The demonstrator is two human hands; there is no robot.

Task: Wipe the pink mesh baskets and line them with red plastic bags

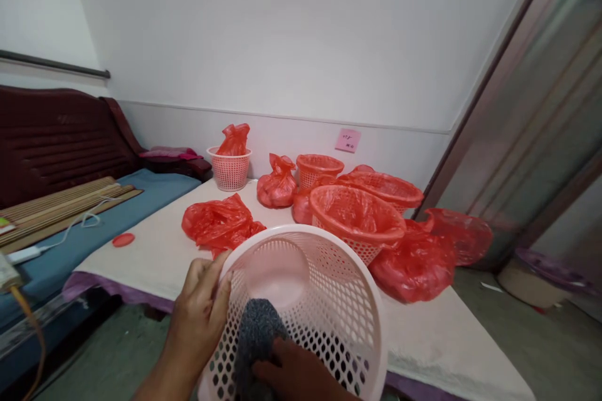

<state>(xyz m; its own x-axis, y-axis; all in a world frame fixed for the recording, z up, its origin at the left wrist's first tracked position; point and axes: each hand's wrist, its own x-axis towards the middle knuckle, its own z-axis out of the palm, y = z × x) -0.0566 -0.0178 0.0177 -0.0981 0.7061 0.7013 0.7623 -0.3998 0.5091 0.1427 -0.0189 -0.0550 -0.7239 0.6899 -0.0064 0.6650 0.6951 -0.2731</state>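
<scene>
- The left hand [197,319] grips the left rim of a pink basket [329,288], with the thumb on the rim and the fingers wrapped around the outside.
- The basket is tipped with its mouth toward the camera, held at the near edge of the desk [155,250].
- The right hand [294,373] is inside the basket, its fingers closed on a grey cloth [256,332] that presses against the basket's lower wall.
- Behind it, a red bag [219,222] lies crumpled on the desk, beside a bag-lined red basket [357,216].
</scene>
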